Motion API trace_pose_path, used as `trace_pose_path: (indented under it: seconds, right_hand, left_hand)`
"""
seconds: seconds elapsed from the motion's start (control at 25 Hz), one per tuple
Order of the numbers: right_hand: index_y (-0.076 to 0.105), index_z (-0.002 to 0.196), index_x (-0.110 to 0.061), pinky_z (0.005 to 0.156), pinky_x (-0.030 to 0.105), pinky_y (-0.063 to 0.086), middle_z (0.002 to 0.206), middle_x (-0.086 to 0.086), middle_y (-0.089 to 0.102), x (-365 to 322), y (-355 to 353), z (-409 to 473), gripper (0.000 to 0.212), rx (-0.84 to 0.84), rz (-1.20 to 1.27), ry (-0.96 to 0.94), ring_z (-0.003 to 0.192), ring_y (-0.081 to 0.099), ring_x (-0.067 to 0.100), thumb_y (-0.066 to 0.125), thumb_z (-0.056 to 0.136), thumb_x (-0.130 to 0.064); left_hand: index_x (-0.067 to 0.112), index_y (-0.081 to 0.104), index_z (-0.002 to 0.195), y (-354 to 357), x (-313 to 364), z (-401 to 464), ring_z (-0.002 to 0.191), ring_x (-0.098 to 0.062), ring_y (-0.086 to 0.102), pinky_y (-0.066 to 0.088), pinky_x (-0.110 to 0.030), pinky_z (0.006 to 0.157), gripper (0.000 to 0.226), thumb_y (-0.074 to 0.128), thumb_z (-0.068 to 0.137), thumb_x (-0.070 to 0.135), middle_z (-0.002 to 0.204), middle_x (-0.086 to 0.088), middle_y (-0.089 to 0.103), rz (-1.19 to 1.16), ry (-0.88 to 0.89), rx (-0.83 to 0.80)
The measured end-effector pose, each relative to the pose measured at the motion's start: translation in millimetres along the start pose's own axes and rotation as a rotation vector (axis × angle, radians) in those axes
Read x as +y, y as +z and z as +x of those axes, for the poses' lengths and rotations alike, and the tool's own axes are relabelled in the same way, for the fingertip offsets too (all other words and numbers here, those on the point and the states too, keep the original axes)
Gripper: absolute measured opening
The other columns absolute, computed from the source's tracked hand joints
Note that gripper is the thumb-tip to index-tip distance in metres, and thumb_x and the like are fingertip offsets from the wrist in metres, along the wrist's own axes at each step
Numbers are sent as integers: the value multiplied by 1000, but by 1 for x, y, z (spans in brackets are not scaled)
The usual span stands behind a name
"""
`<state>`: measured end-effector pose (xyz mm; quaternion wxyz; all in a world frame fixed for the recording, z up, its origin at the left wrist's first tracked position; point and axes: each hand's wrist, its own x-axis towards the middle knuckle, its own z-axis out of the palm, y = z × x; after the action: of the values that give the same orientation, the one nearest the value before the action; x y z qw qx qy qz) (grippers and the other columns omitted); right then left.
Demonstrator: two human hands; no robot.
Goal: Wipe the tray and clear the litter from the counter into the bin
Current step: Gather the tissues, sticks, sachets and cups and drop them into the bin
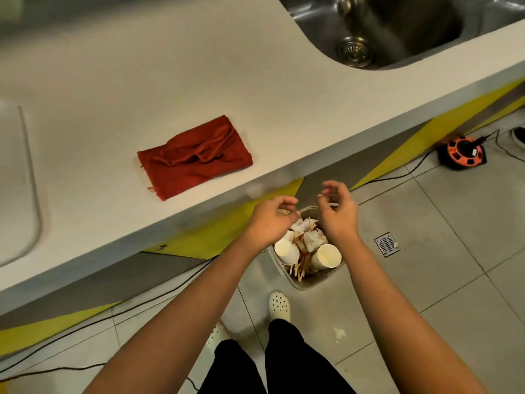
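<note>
Both of my hands hover over a small grey bin (307, 285) that stands on the floor against the counter front. My left hand (272, 216) and my right hand (337, 212) have loosely curled fingers and hold nothing that I can make out. The bin holds two paper cups (286, 251), crumpled paper (308, 233) and several wooden sticks (301, 267). A folded red cloth (194, 157) lies on the white counter (176, 81), near its front edge. The rounded corner of a pale tray (27, 177) shows at the far left of the counter.
A steel sink (397, 29) is set into the counter at the upper right. On the tiled floor lie black cables (119, 311), an orange cable reel (461, 151) and a floor drain (387, 244). My feet in white clogs (279, 305) stand just behind the bin.
</note>
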<state>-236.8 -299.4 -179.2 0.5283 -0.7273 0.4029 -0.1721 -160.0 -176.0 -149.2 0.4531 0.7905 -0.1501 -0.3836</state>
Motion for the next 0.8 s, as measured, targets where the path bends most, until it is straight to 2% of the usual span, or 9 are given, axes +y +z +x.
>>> trace_pose_path:
  seconds: [0.08,0.16,0.28,0.36,0.44,0.48,0.6,0.8]
  right_hand:
    - [57,106,-15,62,6,43,83,-9,54,-41,6,-11,26,44,74,-121,71,52,-6,56,85,1]
    - [56,101,-20,60,8,42,81,-10,54,-84,16,-27,27,72,135,-225,67,52,-8,57,84,1]
    - [54,98,-26,58,11,42,82,-11,54,-142,38,-54,28,53,197,-340,65,52,-6,56,84,-2]
    - [54,96,-28,59,14,45,82,-11,56,-174,65,-75,27,13,232,-406,66,54,-3,55,83,-5]
    - [54,94,-32,61,19,47,81,-10,57,-203,98,-91,25,-50,245,-447,69,57,7,53,80,-11]
    - [54,94,-32,62,20,46,80,-10,56,-216,116,-99,25,-87,237,-460,67,55,10,54,80,-11]
    - [56,97,-25,59,16,42,83,-11,55,-240,164,-117,25,-191,203,-482,65,52,8,56,84,-3]
    - [57,98,-19,57,7,41,86,-12,54,-270,225,-130,23,-324,152,-499,68,53,1,56,85,0]
  left_hand:
    - [10,62,112,-27,30,-23,78,-7,58,47,-21,79,26,61,86,7,94,3,61,-64,94,-3]
    - [13,62,108,-61,56,-53,76,-6,57,46,-19,73,22,60,87,7,87,10,59,-133,202,4]
    - [18,60,102,-114,79,-95,80,-9,60,49,-19,73,21,59,87,3,87,9,59,-198,328,31]
    - [13,61,104,-158,81,-120,74,-3,62,52,-17,72,22,57,87,0,85,6,60,-254,375,122]
    - [15,61,104,-204,76,-139,69,0,61,50,-16,66,22,57,87,2,86,8,61,-285,371,253]
    - [18,61,103,-226,70,-148,73,-4,61,50,-20,68,21,56,88,4,88,8,61,-303,360,310]
    - [24,59,97,-280,50,-165,84,-14,59,49,-25,70,19,55,90,7,91,5,61,-361,322,432]
    - [20,58,102,-349,23,-177,80,-12,57,47,-23,67,18,53,90,8,84,5,59,-415,279,574]
